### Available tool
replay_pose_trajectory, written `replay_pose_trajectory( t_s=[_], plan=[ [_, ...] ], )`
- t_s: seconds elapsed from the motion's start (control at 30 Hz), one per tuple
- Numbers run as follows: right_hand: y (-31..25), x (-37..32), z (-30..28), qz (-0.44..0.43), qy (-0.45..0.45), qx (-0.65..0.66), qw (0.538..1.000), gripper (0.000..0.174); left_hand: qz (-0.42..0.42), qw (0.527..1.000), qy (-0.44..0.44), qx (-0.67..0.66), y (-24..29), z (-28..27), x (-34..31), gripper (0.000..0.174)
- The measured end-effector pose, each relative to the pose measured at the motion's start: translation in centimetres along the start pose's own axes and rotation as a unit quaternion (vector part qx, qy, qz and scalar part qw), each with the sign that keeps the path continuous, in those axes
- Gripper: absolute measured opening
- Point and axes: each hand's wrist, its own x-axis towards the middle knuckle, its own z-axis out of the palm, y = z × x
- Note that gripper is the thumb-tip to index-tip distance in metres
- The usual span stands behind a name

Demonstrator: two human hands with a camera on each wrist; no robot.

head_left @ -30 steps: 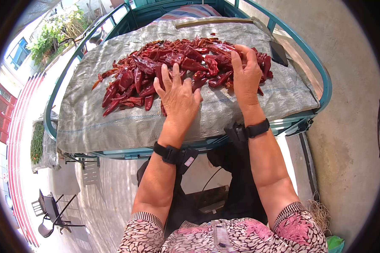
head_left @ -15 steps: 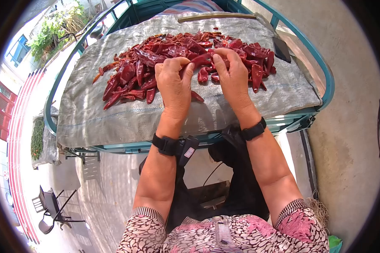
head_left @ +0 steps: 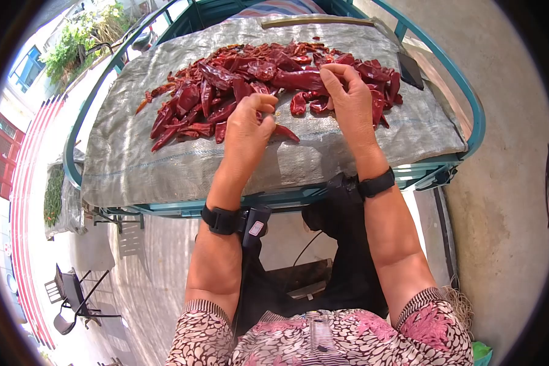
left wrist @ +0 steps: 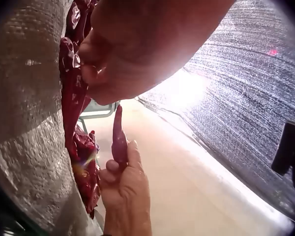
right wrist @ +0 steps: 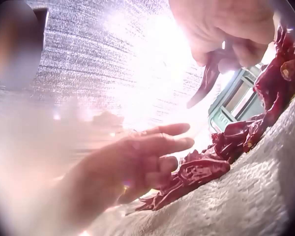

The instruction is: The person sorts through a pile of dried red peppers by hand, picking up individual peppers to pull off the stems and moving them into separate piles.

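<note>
A heap of dried red chili peppers lies on a grey woven sheet. My right hand pinches one long dried chili pepper at one end, between thumb and fingers. In the head view that pepper points left across the heap. My left hand hovers at the near side of the heap with fingers bent toward the right hand. The right wrist view shows the left hand's first fingers loosely extended and nothing gripped. Close beside it a single chili lies on the sheet.
The sheet covers the bed of a green metal cart, with a rail along the right side. A dark phone lies right of the heap, and a wooden strip lies behind it. A black chair stands lower left.
Both hands went from the heap to meet over a chili pepper, then drew apart. The right hand now holds the pepper; the left has moved down and left, away from it.
</note>
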Motion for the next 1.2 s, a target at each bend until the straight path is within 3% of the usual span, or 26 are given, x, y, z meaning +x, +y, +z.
replay_pose_trajectory(
  t_s=[0.1,0.13,0.23,0.33,0.53,0.63,0.73,0.83,0.87,0.97,1.0,1.07,1.17,1.2],
  plan=[
    [1.0,0.6,-1.2,-0.092,-0.013,-0.145,0.985,0.021,0.070,0.985,-0.031,0.157,0.4,-0.5,-1.1,0.032],
    [1.2,0.7,-1.5,-0.124,-0.020,-0.166,0.978,0.021,0.039,0.982,-0.079,0.168,1.3,-0.9,-1.3,0.035],
    [1.7,0.8,-1.9,-0.035,-0.078,-0.146,0.986,0.021,0.010,0.974,-0.100,0.201,2.0,-1.0,-1.2,0.036],
    [2.8,1.0,-1.7,-0.165,-0.014,-0.302,0.939,0.021,0.036,0.969,-0.120,0.215,2.0,-1.3,-1.4,0.036],
    [1.9,0.8,-2.2,-0.134,0.082,-0.357,0.921,0.020,0.112,0.977,-0.062,0.170,0.9,-0.1,-0.9,0.017],
    [1.7,0.4,-2.7,-0.176,0.104,-0.476,0.855,0.020,0.162,0.982,-0.025,0.093,1.5,0.9,-0.4,0.012],
    [1.6,0.9,-2.8,-0.193,0.082,-0.381,0.900,0.024,0.215,0.974,-0.023,0.063,1.4,2.2,0.0,0.011],
    [-0.7,-0.5,-2.0,-0.052,-0.042,-0.256,0.964,0.036,0.271,0.960,-0.030,0.069,1.9,3.1,-0.2,0.013],
    [-0.3,-0.5,-1.9,-0.080,-0.094,-0.265,0.956,0.046,0.276,0.958,-0.042,0.073,2.2,3.4,-0.1,0.014],
    [0.8,-0.1,-1.9,-0.049,-0.207,-0.225,0.951,0.041,0.211,0.974,-0.065,0.053,2.9,3.7,-0.5,0.015],
    [1.0,-0.3,-1.5,-0.096,-0.170,-0.183,0.964,0.036,0.222,0.974,-0.048,0.030,2.8,3.7,-0.3,0.015],
    [0.7,-0.3,-1.8,-0.095,-0.133,-0.223,0.961,0.033,0.242,0.970,-0.012,-0.017,2.5,3.9,0.0,0.015],
    [0.4,-0.2,-1.9,-0.108,-0.033,-0.293,0.949,0.030,0.196,0.975,0.102,-0.032,2.8,4.8,0.3,0.018],
    [0.3,-0.1,-1.8,-0.115,0.008,-0.317,0.941,0.030,0.122,0.986,0.098,0.049,2.5,5.1,0.2,0.017]
  ],
)
